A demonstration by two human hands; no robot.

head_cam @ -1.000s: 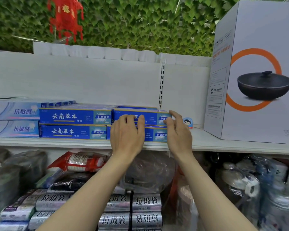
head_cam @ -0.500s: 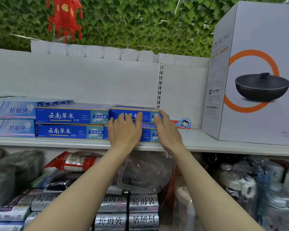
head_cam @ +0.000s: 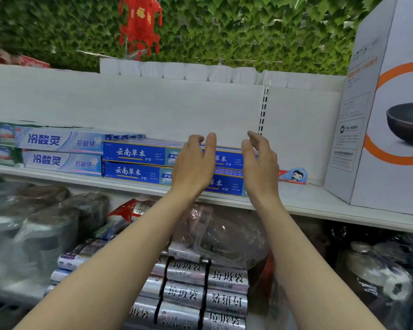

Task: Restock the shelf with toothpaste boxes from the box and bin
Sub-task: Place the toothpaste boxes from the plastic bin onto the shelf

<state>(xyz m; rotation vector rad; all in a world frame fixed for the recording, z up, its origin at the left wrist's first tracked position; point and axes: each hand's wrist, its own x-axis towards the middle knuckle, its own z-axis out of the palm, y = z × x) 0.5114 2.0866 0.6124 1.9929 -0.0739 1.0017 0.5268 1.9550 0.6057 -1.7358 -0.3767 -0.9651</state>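
**So, shelf restock — two blue stacks up, room left on the right**

Okay, status check. Both hands are up in front of the shelf and neither is holding anything. The left hand [head_cam: 193,164] has loose, relaxed fingers hovering in front of the right-hand stack of blue toothpaste boxes [head_cam: 227,171]; the right hand [head_cam: 260,165] is loosely cupped just beside it, empty too. I can't tell if any fingertip is actually touching cardboard — looks like a small gap to me.

What's done, going by how things sit: the white shelf [head_cam: 303,204] carries two pale blue toothpaste boxes [head_cam: 57,151] stacked on the far left, then a two-high stack of blue boxes [head_cam: 134,163] next to them, then the two-high stack behind the hands. All face forward, fronts close to the shelf lip.

What's left: the supply box and bin aren't in view at all, so no idea how much stock remains. My guess is more trips are coming.

Room to work: right of the blue stack there's bare shelf with only a small penguin-print box [head_cam: 293,176] lying toward the back, then the big frying pan carton [head_cam: 386,115] walling off the far right. Above the stacks the white back panel [head_cam: 153,108] is open, so a third layer would fit. Watch the front lip — anything nudged forward drops onto the plastic-wrapped goods and the garbage bag rolls [head_cam: 200,294] below.
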